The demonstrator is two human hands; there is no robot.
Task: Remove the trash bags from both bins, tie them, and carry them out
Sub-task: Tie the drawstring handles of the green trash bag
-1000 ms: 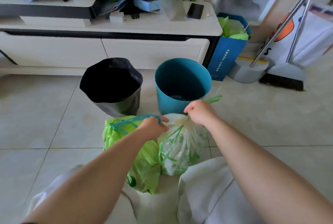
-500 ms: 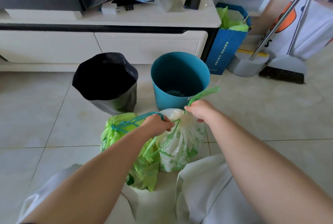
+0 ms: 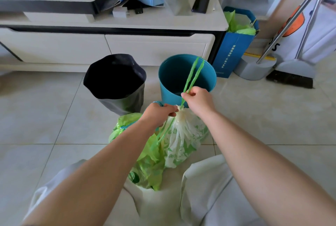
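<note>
Two trash bags sit on the tiled floor (image 3: 45, 116) just in front of the person's knees. The white bag (image 3: 183, 140), printed with green leaves, stands upright with its neck gathered; the green bag (image 3: 145, 162) leans against its left side, touching it.

The left hand (image 3: 158, 115) is clenched at the white bag's gathered neck, with a blue drawstring (image 3: 157, 102) showing at its knuckles; whether it grips the neck itself or only the strings cannot be told. The right hand (image 3: 198, 100) sits just above and right of the neck, pinching the green drawstring (image 3: 194, 75), whose loop rises taut and upward in front of the blue bin (image 3: 187, 78).

Both bins stand just beyond the bags: the blue one directly behind the hands, the black-lined bin (image 3: 116, 82) beside it to the left. Behind them runs a white cabinet (image 3: 156, 47).
</note>
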